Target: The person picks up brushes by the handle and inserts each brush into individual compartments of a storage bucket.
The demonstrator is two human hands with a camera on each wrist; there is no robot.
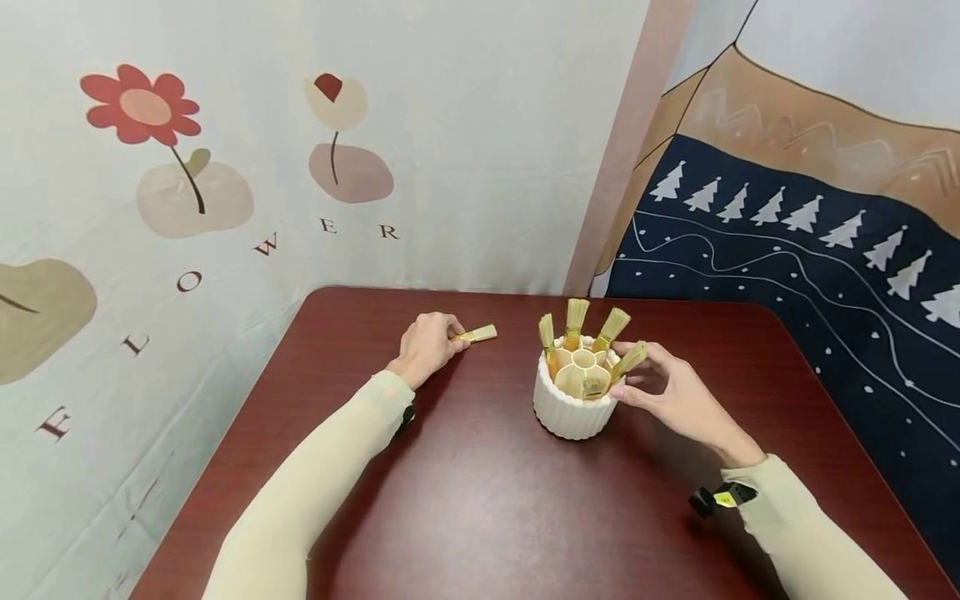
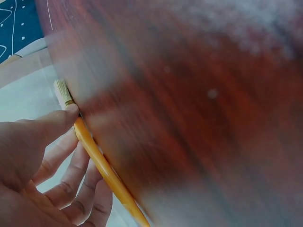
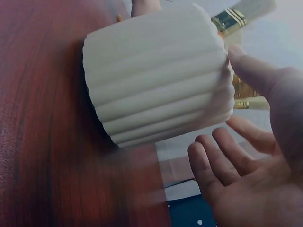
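Observation:
In the head view my left hand [image 1: 429,343] pinches a paintbrush [image 1: 480,333] low over the far part of the table. The left wrist view shows its orange handle [image 2: 102,163] and pale bristles, with the thumb at the metal collar and the fingers along the other side. My right hand [image 1: 675,392] holds the right side of a white ribbed brush holder [image 1: 573,417], thumb and index finger at its rim. The remaining fingers [image 3: 206,163] hang loosely apart from it. Several paintbrushes stand bristles up in the holder's compartments, including a wide brush [image 1: 615,325].
The dark red wooden table [image 1: 480,500] has its far edge close to a pale wall cloth [image 1: 480,167] printed with flowers and letters. At the right hangs a navy cloth [image 1: 750,250] with white trees. A black band [image 1: 723,497] sits on the right wrist.

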